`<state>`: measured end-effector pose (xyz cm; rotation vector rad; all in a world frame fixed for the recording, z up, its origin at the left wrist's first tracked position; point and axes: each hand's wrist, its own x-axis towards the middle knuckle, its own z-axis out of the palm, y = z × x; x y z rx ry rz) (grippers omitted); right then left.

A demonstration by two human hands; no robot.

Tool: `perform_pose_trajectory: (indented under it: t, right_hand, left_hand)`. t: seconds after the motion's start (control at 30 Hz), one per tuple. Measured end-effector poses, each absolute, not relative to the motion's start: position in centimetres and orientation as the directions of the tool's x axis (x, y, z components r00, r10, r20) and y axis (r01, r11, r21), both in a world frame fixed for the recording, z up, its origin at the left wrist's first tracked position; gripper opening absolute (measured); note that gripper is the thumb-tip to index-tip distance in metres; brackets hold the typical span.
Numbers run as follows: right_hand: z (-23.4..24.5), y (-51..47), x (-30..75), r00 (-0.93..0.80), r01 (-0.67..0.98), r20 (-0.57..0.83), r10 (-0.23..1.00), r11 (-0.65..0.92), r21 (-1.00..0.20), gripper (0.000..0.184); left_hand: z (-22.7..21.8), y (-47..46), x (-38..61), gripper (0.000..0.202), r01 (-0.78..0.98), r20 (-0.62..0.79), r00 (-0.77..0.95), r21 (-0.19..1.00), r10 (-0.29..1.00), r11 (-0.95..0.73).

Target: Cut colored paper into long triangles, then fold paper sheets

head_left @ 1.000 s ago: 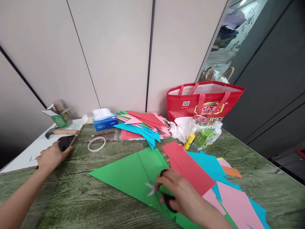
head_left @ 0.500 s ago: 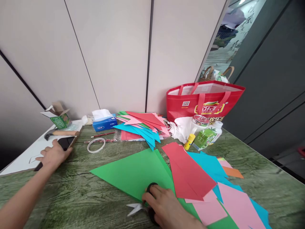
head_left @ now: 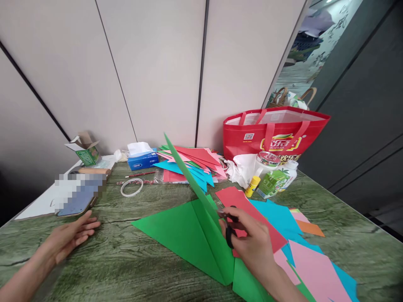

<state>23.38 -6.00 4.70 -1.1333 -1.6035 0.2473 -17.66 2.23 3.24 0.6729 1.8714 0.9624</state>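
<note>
My right hand (head_left: 256, 243) is closed around black-handled scissors (head_left: 231, 237), whose blades are at the raised flap of a green sheet of paper (head_left: 185, 233). That flap stands up from the fold while the rest lies on the table. My left hand (head_left: 71, 237) is empty, its fingers stretched out, just in front of a phone (head_left: 74, 207) with a lit, partly blurred screen. Right of the green paper, a red sheet (head_left: 252, 214), pink pieces (head_left: 317, 268) and blue pieces (head_left: 273, 216) lie overlapping.
At the back stand a tissue box (head_left: 143, 161), a pile of cut coloured paper (head_left: 195, 161) and a red bag (head_left: 245, 138). A tape roll (head_left: 132, 187), glue stick (head_left: 252, 186), green carton (head_left: 272, 183) and open small box (head_left: 88, 155) are also on the table (head_left: 110, 256).
My left hand has drawn back from the phone, whose screen is now lit. My right hand has risen with the scissors, and the green paper's flap now stands up.
</note>
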Motion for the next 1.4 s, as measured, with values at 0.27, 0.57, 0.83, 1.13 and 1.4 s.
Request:
perform_pose_trajectory:
  t: [0.27, 0.57, 0.83, 1.13, 1.4]
  right_hand:
    - [5.6, -6.9, 23.6, 0.149, 0.584, 0.679, 0.719, 0.490, -0.648, 0.020]
    - [5.6, -7.5, 23.4, 0.141, 0.587, 0.686, 0.714, 0.498, -0.638, 0.020]
    - [5.4, -7.6, 23.3, 0.126, 0.604, 0.703, 0.700, 0.507, -0.614, 0.019]
    - [7.0, -7.5, 24.2, 0.142, 0.619, 0.732, 0.666, 0.517, -0.591, 0.024]
    - [6.7, -7.8, 19.4, -0.131, 0.427, 0.721, 0.681, 0.695, -0.579, 0.039]
  left_hand:
    - [3.7, 4.2, -23.8, 0.030, -0.353, -0.608, -0.436, 0.794, 0.663, 0.495]
    - [2.9, 6.7, -25.8, 0.017, -0.333, -0.659, -0.437, 0.751, 0.613, 0.570]
    - [3.4, 6.7, -25.1, 0.023, -0.221, -0.635, -0.460, 0.759, 0.621, 0.613]
    - [6.5, 1.1, -14.4, 0.034, 0.408, -0.541, -0.056, 0.755, 0.839, 0.514]
    - [8.2, -4.1, 2.9, 0.069, -0.303, 0.038, 0.585, 0.937, 0.810, 0.175]
